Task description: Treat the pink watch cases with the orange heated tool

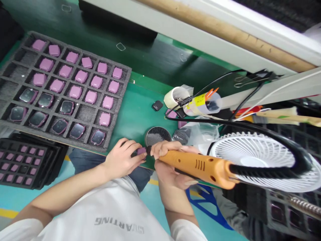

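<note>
Between the fingers of my left hand [125, 157] is a small purple watch case [141, 151], held at the front edge of the green bench. My right hand [170, 160] is wrapped round an orange electric screwdriver [198, 165], its front end pointing left toward the watch case. Fingers hide the tip, so I cannot tell whether it touches the case. Just beyond my hands stands a round dark dish [158, 134] with a grainy or perforated inside. Left of them lies a grey foam tray [85, 115] of purple watch cases, some with dark screens facing up.
A black watch piece [157, 105] lies behind the dish. Beside it are a cream cup [177, 96] and a clear cup [210, 103]. A white fan [250, 150] stands at right, with a thick black cable [276, 135] across it. Stacked trays [22, 164] sit lower left.
</note>
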Action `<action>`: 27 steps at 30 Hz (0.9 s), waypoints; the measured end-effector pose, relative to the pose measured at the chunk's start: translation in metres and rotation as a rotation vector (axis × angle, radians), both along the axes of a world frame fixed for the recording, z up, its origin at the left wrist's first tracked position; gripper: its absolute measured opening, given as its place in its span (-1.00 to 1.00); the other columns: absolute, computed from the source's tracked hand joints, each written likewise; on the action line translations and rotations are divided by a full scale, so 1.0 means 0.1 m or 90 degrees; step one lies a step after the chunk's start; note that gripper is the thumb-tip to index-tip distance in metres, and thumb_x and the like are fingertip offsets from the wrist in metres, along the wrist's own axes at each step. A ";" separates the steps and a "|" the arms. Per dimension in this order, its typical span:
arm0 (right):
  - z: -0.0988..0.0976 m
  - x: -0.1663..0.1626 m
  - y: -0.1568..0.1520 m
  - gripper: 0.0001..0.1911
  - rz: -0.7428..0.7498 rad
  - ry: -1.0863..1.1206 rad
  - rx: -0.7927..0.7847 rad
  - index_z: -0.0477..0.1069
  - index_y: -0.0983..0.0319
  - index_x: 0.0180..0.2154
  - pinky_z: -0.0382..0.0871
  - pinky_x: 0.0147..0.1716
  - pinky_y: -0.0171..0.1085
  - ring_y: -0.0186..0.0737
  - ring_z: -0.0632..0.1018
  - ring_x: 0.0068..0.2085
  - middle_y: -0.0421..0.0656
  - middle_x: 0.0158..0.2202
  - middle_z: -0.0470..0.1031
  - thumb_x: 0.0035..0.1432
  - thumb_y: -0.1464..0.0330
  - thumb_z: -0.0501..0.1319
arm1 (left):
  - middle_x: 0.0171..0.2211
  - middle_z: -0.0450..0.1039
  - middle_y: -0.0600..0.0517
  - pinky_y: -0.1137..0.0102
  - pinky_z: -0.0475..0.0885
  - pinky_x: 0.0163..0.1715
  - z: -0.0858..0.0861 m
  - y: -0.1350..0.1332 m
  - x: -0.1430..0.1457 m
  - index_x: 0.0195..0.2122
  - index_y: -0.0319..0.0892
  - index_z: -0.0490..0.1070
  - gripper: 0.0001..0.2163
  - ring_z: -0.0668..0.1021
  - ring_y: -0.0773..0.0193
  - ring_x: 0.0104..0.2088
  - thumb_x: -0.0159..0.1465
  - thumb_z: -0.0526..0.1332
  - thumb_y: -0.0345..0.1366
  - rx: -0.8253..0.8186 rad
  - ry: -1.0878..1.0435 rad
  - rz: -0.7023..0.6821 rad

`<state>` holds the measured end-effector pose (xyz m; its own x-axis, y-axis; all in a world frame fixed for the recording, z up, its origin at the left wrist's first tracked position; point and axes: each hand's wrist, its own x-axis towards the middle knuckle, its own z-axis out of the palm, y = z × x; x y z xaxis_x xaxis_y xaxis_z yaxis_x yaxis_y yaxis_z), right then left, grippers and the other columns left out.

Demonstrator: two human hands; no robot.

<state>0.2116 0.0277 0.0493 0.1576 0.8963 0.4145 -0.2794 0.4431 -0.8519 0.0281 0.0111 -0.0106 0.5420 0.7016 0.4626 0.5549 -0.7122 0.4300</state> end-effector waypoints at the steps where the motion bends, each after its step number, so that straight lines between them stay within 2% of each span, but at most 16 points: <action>1: 0.00 0.00 -0.01 -0.44 0.000 -0.001 -0.001 0.59 -0.09 0.16 0.50 -0.47 -0.14 -0.16 0.55 -0.44 -0.25 -0.30 0.54 0.36 -0.27 0.36 | 0.10 0.68 -0.07 0.08 0.44 0.16 0.00 0.00 0.00 0.11 -0.01 0.69 -0.83 0.63 0.05 0.10 0.57 0.42 -0.15 -0.002 0.001 0.001; 9: -0.07 -0.04 -0.01 -0.41 -0.004 0.002 0.008 0.61 -0.07 0.14 0.47 -0.50 -0.16 -0.16 0.55 -0.46 -0.25 -0.32 0.57 0.34 -0.29 0.38 | 0.09 0.68 -0.06 0.09 0.45 0.15 0.01 0.00 0.01 0.10 -0.01 0.69 -0.83 0.61 0.07 0.08 0.57 0.41 -0.15 -0.005 0.004 0.007; 14: -0.06 -0.04 0.01 -0.41 -0.021 0.011 0.013 0.59 -0.07 0.11 0.51 -0.52 -0.15 -0.19 0.52 -0.51 -0.27 -0.35 0.54 0.31 -0.31 0.38 | 0.09 0.67 -0.04 0.09 0.46 0.15 0.00 0.01 0.00 0.08 0.01 0.69 -0.84 0.61 0.05 0.08 0.56 0.42 -0.14 0.004 0.004 0.007; 18: 0.02 0.11 0.08 -0.46 -0.077 0.026 0.027 0.59 -0.07 0.09 0.53 -0.53 -0.15 -0.18 0.52 -0.52 -0.27 -0.34 0.56 0.37 -0.28 0.32 | 0.05 0.67 -0.08 0.06 0.48 0.15 0.01 0.01 -0.02 0.12 -0.01 0.68 -0.77 0.63 0.03 0.06 0.54 0.45 -0.08 0.000 0.010 0.014; 20: 0.03 0.19 0.15 -0.45 -0.124 0.036 0.038 0.57 -0.08 0.07 0.52 -0.54 -0.18 -0.20 0.51 -0.53 -0.29 -0.35 0.56 0.35 -0.30 0.32 | 0.12 0.66 -0.14 0.00 0.49 0.20 0.03 0.01 -0.05 0.16 -0.07 0.66 -0.71 0.63 -0.04 0.13 0.54 0.44 -0.05 -0.010 0.016 0.009; 24: -0.04 0.22 0.30 -0.44 -0.183 0.045 0.025 0.51 -0.04 0.01 0.43 -0.61 -0.25 -0.23 0.46 -0.59 -0.33 -0.41 0.52 0.31 -0.31 0.33 | 0.35 0.59 -0.14 -0.10 0.40 0.40 0.05 0.00 -0.08 0.21 -0.11 0.61 -0.74 0.55 -0.11 0.35 0.53 0.32 -0.32 -0.057 0.037 -0.060; 27: -0.07 0.16 0.35 -0.45 -0.195 0.050 0.017 0.50 -0.04 -0.01 0.40 -0.64 -0.26 -0.23 0.45 -0.60 -0.34 -0.43 0.52 0.29 -0.30 0.34 | 0.21 0.65 -0.13 -0.06 0.45 0.35 0.04 0.00 -0.06 0.15 -0.11 0.60 -0.78 0.61 -0.05 0.22 0.52 0.32 -0.38 -0.059 0.033 -0.035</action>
